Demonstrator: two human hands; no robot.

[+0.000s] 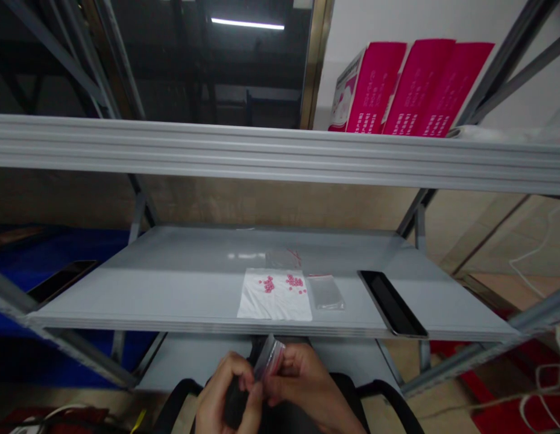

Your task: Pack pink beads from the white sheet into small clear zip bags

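Low in the view, below the shelf's front edge, my left hand and my right hand pinch a small clear zip bag between their fingertips. The bag shows a pink tint inside. On the grey shelf above them lies a white sheet with several small pink beads on it. Another clear zip bag lies right of the sheet, and a third lies behind it.
A black phone rests at the shelf's right front edge. Another dark phone sits at far left. Pink boxes stand on the upper shelf. White cables trail at the right. A dark bag lies under my hands.
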